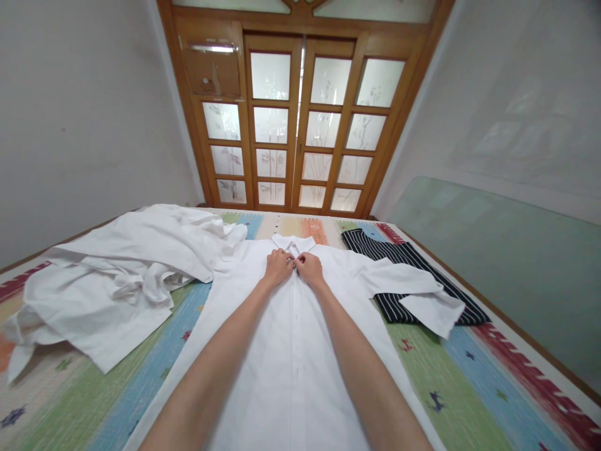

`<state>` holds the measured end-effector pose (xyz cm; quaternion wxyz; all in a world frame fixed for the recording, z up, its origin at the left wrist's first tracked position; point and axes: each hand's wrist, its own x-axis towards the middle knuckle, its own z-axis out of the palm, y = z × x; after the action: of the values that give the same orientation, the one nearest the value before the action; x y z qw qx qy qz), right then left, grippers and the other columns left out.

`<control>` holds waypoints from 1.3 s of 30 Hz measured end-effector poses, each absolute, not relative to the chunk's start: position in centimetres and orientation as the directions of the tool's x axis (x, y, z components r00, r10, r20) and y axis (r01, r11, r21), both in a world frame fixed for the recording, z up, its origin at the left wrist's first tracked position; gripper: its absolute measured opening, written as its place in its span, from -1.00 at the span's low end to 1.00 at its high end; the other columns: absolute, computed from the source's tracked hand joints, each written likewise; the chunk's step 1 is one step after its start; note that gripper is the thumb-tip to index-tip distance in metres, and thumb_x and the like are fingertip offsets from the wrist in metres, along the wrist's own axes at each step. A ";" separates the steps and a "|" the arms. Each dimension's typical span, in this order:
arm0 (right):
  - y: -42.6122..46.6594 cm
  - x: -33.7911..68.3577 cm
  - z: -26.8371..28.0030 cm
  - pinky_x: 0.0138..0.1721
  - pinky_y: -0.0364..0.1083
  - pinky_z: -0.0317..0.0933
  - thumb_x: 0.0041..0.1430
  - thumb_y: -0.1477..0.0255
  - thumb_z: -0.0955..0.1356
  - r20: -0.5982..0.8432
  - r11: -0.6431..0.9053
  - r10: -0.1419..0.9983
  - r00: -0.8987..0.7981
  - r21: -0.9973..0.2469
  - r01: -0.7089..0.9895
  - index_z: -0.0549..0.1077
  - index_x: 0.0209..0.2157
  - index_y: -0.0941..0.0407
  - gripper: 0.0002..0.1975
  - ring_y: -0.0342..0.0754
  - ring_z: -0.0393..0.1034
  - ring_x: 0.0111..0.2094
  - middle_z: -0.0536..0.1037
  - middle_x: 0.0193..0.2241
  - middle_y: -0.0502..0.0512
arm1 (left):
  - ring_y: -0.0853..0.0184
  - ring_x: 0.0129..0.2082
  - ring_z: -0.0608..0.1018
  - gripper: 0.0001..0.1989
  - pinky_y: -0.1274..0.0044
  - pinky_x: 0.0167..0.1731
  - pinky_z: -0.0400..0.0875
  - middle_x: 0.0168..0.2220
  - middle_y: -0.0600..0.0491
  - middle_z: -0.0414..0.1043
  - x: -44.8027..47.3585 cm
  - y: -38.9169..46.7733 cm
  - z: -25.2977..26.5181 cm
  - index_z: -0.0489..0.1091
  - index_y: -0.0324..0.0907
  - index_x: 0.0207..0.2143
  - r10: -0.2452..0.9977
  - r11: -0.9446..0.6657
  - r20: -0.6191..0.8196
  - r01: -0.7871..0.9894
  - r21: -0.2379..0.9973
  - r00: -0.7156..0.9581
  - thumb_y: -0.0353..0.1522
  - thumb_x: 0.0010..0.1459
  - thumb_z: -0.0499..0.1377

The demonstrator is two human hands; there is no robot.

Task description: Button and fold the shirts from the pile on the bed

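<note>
A white shirt (263, 369) lies spread front side up, its collar (307, 242) at the far end and its button strip running down the middle. Just below the collar, my left hand (280, 265) pinches the strip from the left side. My right hand (310, 267) meets it from the right, its fingers closed on the same strip. The fingertips of both hands almost touch, and any button between them is too small to make out. One sleeve (408, 279) stretches to the right with its cuff folded down.
Rumpled white clothing (122, 269) is heaped on the left. Beneath the right sleeve lies a folded black-and-white striped garment (397, 250). Everything rests on a colourful striped bed cover (451, 388). A pale green headboard-like panel (498, 244) stands at the right, with wooden glazed doors (300, 119) beyond.
</note>
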<state>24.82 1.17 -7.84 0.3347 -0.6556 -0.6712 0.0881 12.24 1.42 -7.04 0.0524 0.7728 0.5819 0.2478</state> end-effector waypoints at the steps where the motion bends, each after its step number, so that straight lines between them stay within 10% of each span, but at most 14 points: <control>1: 1.3 24.9 -7.9 -0.33 -0.18 0.13 0.11 0.51 0.33 0.335 0.136 0.939 0.081 -0.576 0.806 0.56 -0.42 0.14 -0.86 -0.08 0.44 -0.34 0.62 -0.41 0.11 | 0.11 -0.04 0.44 -0.77 0.36 -0.06 0.29 -0.16 -0.09 0.49 12.4 1.5 -7.2 0.57 -0.12 -0.20 0.927 -0.312 0.322 0.871 0.380 0.192 -0.38 0.19 0.12; 39: 1.5 25.9 -8.3 -0.26 -0.16 0.25 0.05 0.49 0.27 0.318 0.233 0.947 0.041 -0.772 0.591 0.57 -0.45 0.14 -0.78 -0.09 0.45 -0.38 0.62 -0.45 0.05 | 0.27 -0.20 0.53 -0.89 0.44 -0.10 0.35 -0.24 -0.01 0.54 11.9 2.0 -8.3 0.42 -0.17 -0.26 0.918 -0.381 0.344 0.686 0.620 0.199 -0.44 0.22 0.09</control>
<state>25.89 1.55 -8.31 0.4252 -0.5827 -0.6602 0.2093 11.95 1.96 -8.33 0.1678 0.7558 0.5303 0.3455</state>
